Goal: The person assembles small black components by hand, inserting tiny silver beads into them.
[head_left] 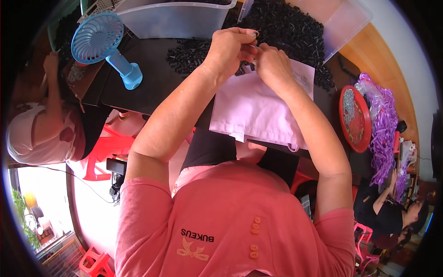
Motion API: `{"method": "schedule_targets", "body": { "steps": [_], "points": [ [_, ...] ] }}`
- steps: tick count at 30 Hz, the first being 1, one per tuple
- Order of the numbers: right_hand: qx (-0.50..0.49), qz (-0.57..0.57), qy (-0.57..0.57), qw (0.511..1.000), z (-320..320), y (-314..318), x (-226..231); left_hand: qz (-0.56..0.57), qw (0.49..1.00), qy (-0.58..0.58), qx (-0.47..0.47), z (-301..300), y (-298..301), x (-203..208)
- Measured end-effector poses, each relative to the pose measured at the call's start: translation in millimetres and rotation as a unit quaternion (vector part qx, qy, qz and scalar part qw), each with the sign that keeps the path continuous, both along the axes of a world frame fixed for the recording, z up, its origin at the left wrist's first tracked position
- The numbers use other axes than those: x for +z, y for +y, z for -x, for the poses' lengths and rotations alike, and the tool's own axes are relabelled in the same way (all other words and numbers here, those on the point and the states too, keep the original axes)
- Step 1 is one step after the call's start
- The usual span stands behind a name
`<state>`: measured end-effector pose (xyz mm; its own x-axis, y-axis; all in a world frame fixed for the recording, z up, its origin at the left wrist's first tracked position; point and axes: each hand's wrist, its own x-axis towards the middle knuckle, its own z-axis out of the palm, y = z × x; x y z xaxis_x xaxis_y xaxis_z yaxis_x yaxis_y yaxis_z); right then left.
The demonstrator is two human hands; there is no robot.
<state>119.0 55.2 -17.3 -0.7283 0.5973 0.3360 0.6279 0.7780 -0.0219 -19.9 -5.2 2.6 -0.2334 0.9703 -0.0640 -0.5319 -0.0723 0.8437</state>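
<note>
Beside the far black pieces (290, 27), fine work is apparently done by the half-curled left hand (229, 50) and pinching right hand (276, 68); what is held cannot be told; steady alignment seems needed.

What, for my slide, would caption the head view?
Left hand and right hand close together near pink cloth and black pieces.

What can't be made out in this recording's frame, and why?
All in the head view:
Any item between the left hand and right hand: too small, partly covered by them.
Part of the pink cloth: behind the right forearm.
Left tub's far side: cut off by the upper edge.
Grey bits, shape: too small.
</note>
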Motion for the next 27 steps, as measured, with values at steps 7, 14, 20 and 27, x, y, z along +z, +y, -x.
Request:
{"method": "schedule_targets", "body": {
  "steps": [7, 14, 20, 27],
  "points": [
    [0.033, 0.222, 0.317, 0.922, -24, 17, -2, 0.011, 0.999, 0.032, -0.011, -7, 0, -2],
    [0.027, 0.385, 0.451, 0.804, -34, 10, 7, 0.003, 0.995, 0.088, -0.045, -19, 1, -6],
    [0.053, 0.273, 0.416, 0.866, -33, -2, 6, 0.010, 0.995, 0.065, -0.070, -18, 2, -11],
    [0.004, 0.343, 0.469, 0.814, -40, 4, 11, 0.025, 0.997, 0.034, -0.060, -21, 5, -16]
  ]
}}
